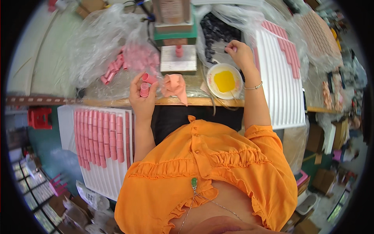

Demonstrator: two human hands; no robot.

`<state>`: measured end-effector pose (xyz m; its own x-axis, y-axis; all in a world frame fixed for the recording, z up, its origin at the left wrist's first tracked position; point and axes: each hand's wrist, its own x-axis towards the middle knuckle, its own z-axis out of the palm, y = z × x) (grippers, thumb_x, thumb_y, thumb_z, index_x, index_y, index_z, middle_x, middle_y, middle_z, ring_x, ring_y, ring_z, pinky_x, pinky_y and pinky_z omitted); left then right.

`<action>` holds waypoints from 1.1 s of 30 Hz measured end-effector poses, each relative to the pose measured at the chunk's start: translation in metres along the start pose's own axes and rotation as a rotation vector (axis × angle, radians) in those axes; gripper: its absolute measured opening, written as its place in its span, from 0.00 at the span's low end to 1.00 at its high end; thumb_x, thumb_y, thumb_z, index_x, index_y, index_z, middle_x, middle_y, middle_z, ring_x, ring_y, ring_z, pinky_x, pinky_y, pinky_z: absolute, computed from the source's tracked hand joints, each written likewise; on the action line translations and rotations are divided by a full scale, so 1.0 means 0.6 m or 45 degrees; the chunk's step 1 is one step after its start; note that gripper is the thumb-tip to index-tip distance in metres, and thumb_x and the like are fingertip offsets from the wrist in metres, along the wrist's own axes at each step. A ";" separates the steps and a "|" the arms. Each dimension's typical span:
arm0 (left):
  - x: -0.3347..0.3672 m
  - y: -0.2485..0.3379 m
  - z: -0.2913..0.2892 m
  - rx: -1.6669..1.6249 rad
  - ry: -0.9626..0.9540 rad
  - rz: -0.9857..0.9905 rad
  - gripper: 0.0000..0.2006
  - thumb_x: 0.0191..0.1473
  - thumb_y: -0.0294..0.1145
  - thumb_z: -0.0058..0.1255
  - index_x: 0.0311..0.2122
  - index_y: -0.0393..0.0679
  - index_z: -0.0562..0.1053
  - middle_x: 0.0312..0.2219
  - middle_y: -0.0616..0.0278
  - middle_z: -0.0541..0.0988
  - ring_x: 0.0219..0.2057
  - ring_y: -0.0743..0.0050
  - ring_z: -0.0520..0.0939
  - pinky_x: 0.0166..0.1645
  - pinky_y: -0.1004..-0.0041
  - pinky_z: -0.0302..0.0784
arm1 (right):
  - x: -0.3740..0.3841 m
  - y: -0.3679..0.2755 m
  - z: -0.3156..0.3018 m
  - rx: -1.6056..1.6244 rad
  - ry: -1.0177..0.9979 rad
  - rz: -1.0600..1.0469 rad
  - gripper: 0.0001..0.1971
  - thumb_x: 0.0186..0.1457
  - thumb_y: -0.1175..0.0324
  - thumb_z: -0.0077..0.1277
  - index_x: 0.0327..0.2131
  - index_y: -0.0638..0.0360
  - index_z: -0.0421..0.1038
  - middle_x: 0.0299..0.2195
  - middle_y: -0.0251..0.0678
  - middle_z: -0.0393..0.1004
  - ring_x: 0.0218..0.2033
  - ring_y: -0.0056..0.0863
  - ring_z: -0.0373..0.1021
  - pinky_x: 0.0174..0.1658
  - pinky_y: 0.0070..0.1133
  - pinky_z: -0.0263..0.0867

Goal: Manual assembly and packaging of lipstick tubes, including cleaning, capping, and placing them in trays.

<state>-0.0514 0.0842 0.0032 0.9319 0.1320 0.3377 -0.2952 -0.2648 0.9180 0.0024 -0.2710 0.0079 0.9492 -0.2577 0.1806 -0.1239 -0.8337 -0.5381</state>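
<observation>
My left hand [142, 102] is closed around two pink plastic tubes: one pink tube [149, 78] lies tilted between thumb and fingers, and a shorter stepped pink piece [144, 90] sits below it. Over the bag of small black parts [219, 33], my right hand [240, 54] pinches what looks like one small black part [227, 49]; the fingers partly hide it. Between my hands, another pink tube [179, 51] stands upright on the metal block [178, 64] under the press [173, 27]. A peach cloth [174, 86] hangs over the table edge beside my left hand.
A bowl [224, 81] of yellow liquid stands by my right forearm. Loose pink tubes [113, 70] lie in clear plastic at left. White ridged trays [278, 89] with rows of pink tubes [97, 132] flank me. A red stool [39, 118] is on the floor at left.
</observation>
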 end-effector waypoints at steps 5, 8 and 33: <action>-0.031 0.028 0.066 -0.720 -0.453 -0.392 0.13 0.58 0.27 0.53 0.47 0.39 0.70 0.33 0.64 0.77 0.26 0.87 0.73 0.28 0.86 0.67 | -0.133 -0.036 -0.026 0.253 0.030 -0.133 0.05 0.47 0.68 0.60 0.28 0.56 0.77 0.26 0.35 0.74 0.25 0.30 0.71 0.31 0.25 0.66; -0.033 0.004 0.104 -0.946 -0.566 -0.616 0.12 0.60 0.31 0.51 0.47 0.40 0.70 0.32 0.65 0.76 0.25 0.88 0.71 0.26 0.87 0.63 | -0.195 -0.045 -0.013 0.328 0.093 -0.202 0.02 0.47 0.70 0.59 0.26 0.54 0.77 0.30 0.32 0.73 0.26 0.29 0.73 0.31 0.25 0.68; -0.034 0.030 0.128 -1.753 -0.278 -1.481 0.07 0.56 0.35 0.56 0.39 0.52 0.71 0.29 0.71 0.76 0.26 0.85 0.75 0.25 0.87 0.68 | -0.193 -0.174 0.023 0.633 0.258 -0.455 0.25 0.42 0.75 0.64 0.47 0.56 0.70 0.30 0.37 0.72 0.26 0.30 0.71 0.29 0.23 0.67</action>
<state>-0.0595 0.0035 -0.0032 0.7417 -0.4912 -0.4567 0.6164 0.7676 0.1755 -0.0903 -0.1471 0.0318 0.8278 -0.1334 0.5450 0.3848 -0.5718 -0.7245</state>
